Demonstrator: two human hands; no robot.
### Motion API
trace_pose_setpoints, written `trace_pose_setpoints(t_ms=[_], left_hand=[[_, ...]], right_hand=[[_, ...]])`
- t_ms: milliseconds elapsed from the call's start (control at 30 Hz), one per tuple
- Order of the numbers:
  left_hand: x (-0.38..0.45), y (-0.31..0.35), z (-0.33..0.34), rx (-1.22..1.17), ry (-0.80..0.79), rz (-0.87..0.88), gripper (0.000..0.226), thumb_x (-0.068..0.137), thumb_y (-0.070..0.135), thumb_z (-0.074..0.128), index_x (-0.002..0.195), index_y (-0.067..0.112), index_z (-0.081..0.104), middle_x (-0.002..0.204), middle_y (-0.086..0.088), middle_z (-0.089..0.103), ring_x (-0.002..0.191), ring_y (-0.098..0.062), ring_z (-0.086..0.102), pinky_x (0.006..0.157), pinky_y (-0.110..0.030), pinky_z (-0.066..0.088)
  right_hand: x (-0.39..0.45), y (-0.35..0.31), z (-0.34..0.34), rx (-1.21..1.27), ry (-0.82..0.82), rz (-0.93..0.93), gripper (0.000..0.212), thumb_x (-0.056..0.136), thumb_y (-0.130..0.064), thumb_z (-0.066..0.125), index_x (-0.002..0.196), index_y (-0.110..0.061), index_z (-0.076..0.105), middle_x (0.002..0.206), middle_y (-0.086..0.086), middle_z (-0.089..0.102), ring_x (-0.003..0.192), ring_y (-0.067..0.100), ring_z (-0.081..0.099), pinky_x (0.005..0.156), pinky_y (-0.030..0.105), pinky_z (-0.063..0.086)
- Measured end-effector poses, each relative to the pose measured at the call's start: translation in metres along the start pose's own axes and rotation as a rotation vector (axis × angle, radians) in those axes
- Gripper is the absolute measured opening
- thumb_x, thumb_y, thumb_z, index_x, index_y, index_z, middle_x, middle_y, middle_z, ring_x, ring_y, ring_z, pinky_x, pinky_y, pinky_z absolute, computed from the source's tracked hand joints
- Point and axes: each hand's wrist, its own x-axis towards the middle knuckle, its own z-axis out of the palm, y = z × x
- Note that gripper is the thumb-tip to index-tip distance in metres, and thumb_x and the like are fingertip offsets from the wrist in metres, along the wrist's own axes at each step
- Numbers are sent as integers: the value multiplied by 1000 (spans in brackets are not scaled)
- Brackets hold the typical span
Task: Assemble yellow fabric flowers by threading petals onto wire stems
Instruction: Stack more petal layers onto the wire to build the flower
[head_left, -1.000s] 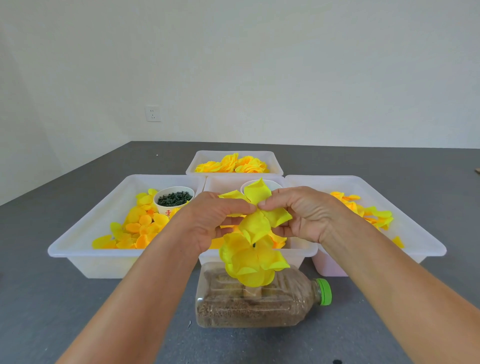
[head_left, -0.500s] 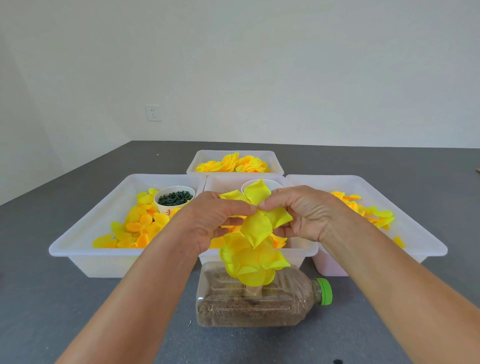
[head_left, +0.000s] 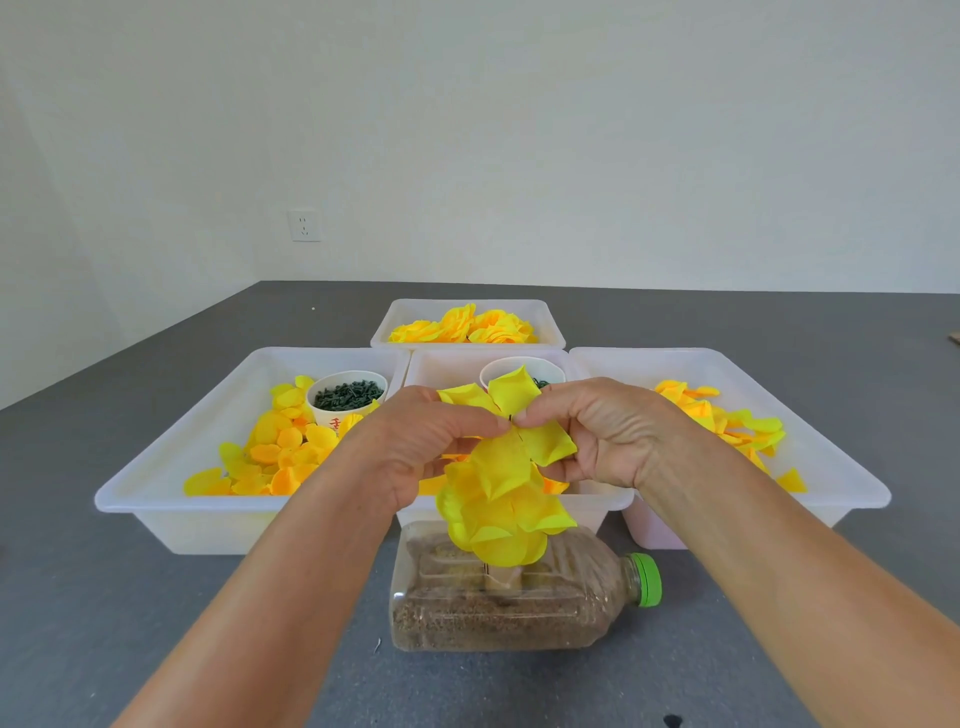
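A stack of yellow fabric petals (head_left: 501, 512) sits on a thin wire stem that stands up from a sand-filled plastic bottle (head_left: 519, 597) lying on its side. Above the stack, a yellow petal piece (head_left: 511, 397) is spread across the wire's top. My left hand (head_left: 421, 447) pinches this petal piece from the left and my right hand (head_left: 597, 434) pinches it from the right, fingertips meeting at the wire. The lower part of the wire is hidden behind the petals.
Beyond the bottle stand white trays on the grey table: a left tray (head_left: 171, 467) with loose petals and a cup of dark green pieces (head_left: 347, 397), a middle tray (head_left: 447, 364) with a second cup, a right tray (head_left: 841, 467) with petals, a far tray (head_left: 467, 309) with finished flowers.
Both hands have stayed at the wire's top; the held petal piece has shifted only slightly and the fingertips have drawn closer together.
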Motion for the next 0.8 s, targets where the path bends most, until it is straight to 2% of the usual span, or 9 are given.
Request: trace_pose_setpoints(t_ms=[100,367,467,600,700,800], left_hand=[[1,0,-1,-15,-18,0,9,76,11,72,83,15,69,72,2,72,70,-13,66,77,-29,50],[-1,-2,-1,-30,-8,-3,7,78,17,71,83,18,67,66,6,71,58,-7,66,68,-27,48],[3,-3,-1,-50,48,-14,15,76,24,72,88,16,66,68,5,70,67,-13,64,77,-30,49],[3,-4,-3,-58,49,-28,8,75,14,73,79,16,66,65,4,70,72,-14,64,73,-29,48],[3,-6,-5,-17,64,-31,9,73,14,75,74,16,66,70,2,70,79,-18,64,84,-33,47],[3,-8,-6,1,85,-35,12,70,12,77,68,17,66,77,-2,69,87,-22,62,88,-36,47]], right_hand=[[0,0,0,5,0,-4,16,79,1,62,85,-14,61,79,5,64,67,18,59,58,28,44],[0,0,-3,-38,-22,-20,16,79,0,63,83,-15,62,75,3,64,67,16,60,62,28,45],[0,-1,-4,-75,-23,-29,17,79,2,63,78,-15,63,71,1,67,66,15,62,65,29,46],[2,-2,-5,-114,-15,-31,15,78,1,64,81,-14,64,76,3,66,65,15,61,62,26,47],[3,0,-6,-101,-27,-14,15,78,0,65,80,-14,64,74,3,66,64,15,62,62,27,47],[3,2,-5,-101,-35,-2,16,78,1,65,83,-15,63,70,2,67,58,13,63,57,24,47]])
